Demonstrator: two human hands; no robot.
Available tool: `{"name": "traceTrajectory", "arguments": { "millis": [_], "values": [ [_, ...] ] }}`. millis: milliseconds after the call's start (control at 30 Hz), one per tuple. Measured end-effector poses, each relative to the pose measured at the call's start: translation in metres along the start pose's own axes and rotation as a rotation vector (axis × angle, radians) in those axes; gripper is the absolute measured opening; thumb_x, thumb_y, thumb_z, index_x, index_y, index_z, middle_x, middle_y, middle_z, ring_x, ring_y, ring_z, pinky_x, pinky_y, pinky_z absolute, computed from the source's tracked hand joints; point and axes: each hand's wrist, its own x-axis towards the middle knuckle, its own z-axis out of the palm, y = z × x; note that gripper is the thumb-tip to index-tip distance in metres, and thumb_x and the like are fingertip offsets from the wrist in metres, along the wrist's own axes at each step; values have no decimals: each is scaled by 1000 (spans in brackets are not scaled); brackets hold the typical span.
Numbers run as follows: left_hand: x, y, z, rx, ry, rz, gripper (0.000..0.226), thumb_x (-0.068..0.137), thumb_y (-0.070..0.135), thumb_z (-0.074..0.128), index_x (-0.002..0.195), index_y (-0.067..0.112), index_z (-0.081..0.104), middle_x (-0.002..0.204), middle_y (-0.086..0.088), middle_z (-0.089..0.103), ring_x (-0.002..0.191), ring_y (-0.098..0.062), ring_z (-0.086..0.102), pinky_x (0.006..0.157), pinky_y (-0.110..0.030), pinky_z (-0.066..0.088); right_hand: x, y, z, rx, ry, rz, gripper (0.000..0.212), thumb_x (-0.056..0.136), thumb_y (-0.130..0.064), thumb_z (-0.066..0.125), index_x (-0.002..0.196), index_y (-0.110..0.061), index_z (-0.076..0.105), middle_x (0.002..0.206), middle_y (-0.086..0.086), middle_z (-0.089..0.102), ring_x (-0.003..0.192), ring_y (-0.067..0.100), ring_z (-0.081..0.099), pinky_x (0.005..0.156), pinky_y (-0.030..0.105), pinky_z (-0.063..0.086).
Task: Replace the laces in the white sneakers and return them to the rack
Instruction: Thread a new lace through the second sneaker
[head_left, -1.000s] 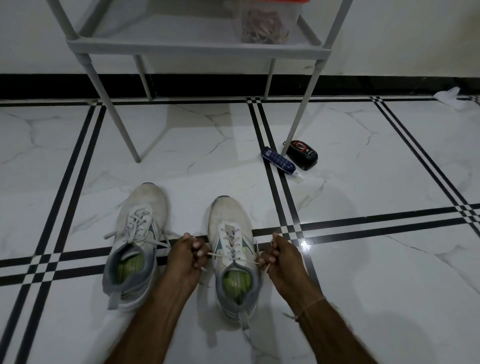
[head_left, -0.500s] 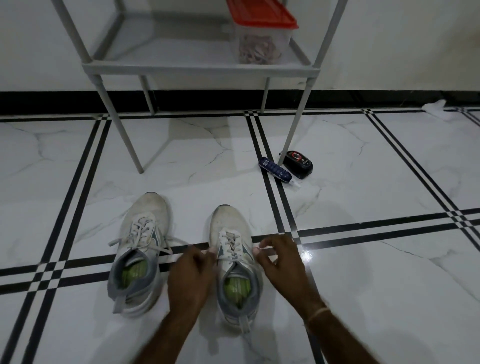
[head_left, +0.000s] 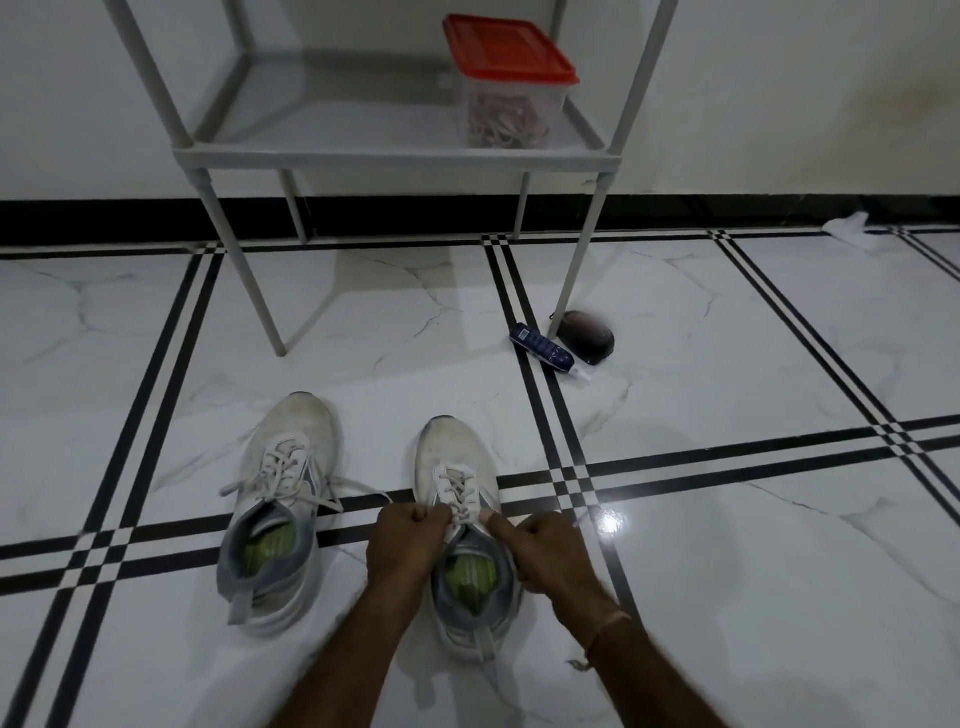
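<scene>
While both shoes stand side by side on the tiled floor (head_left: 727, 426) with toes pointing toward the rack (head_left: 395, 156), the two hands work at the right sneaker (head_left: 457, 447). The left hand (head_left: 405, 543) sits at the left edge of the tongue opening, fingers curled, its grip closed on the lace (head_left: 458, 493) at the uppermost eyelets. The right hand (head_left: 548, 545) sits at the right edge of the same opening, thumb and forefinger pointing inward and pinching the same lace; a pale strip of it shows just beside the knuckles. A thread band (head_left: 605, 626) circles the right wrist. The left sneaker (head_left: 291, 441) stands apart from both hands, laced, with its loose lace ends (head_left: 363, 486) lying on the floor on either side. Both shoes show green insoles and grey heel collars. The rack is grey, stands against the wall, and carries on its shelf a clear container (head_left: 506, 111) with a red lid. On the floor, beside the front right rack leg, lie a blue tube (head_left: 543, 351) and a dark rounded object (head_left: 589, 338), close together. A white cloth (head_left: 847, 228) lies near the wall at far right.
</scene>
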Motion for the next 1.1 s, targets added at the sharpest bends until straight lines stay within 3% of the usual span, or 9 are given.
{"name": "traceTrajectory", "arguments": {
  "millis": [133,200,367,533,633,767,900,1033,1100],
  "values": [
    [-1,-4,1,26,12,38,30,84,23,67,58,9,64,54,-1,60,62,-23,60,70,-42,54,-12,0,-20,-109,85,-22,72,86,-78,53,60,-11,63,63,6,70,59,15,66,70,33,58],
    [0,-8,1,23,11,40,27,85,22,66,60,11,65,57,1,64,65,-21,62,72,-41,54,-18,-2,-26,-196,-43,0,80,86,-82,46,62,-9,69,62,4,71,54,10,64,64,24,53],
    [0,-10,2,17,0,43,17,84,24,66,69,16,68,69,0,69,76,-22,67,76,-40,53,-14,-2,-24,-152,-289,39,63,82,-63,73,83,0,76,71,10,76,59,16,71,57,21,57],
    [2,-10,-2,51,0,81,12,85,23,67,74,19,65,76,1,68,79,-22,65,78,-37,51,-9,10,-25,10,-175,-212,27,83,-26,84,72,-9,67,63,2,70,59,9,64,59,28,54],
    [4,-11,-2,63,-16,91,10,86,24,67,78,19,64,79,1,68,80,-22,64,74,-34,47,-2,14,-27,-356,25,-417,21,85,-35,81,72,-27,66,78,-11,61,74,1,54,65,16,39],
    [6,-13,-2,82,-30,98,12,85,26,68,76,19,64,77,1,68,79,-21,65,75,-34,49,7,-9,-27,-701,330,-525,12,99,-31,59,90,-24,63,77,-4,67,72,17,65,58,29,41],
    [3,-11,-1,86,-41,110,15,85,25,68,72,19,63,74,1,66,77,-23,65,73,-35,49,10,-4,-8,-105,183,-310,9,97,-19,64,92,-24,59,79,-3,70,74,14,70,69,41,61],
    [5,-12,-2,75,-36,100,13,85,25,68,74,20,63,74,2,67,75,-21,64,70,-33,48,-1,7,6,98,118,-173,52,88,-69,61,72,-20,64,66,-3,69,63,8,67,67,34,60],
    [4,-13,-2,80,-27,115,11,85,26,69,77,19,65,75,3,68,76,-20,65,70,-33,48,-6,0,9,46,87,-163,65,86,-77,57,60,-18,56,54,-3,59,55,8,58,61,29,51]
  ]
}}
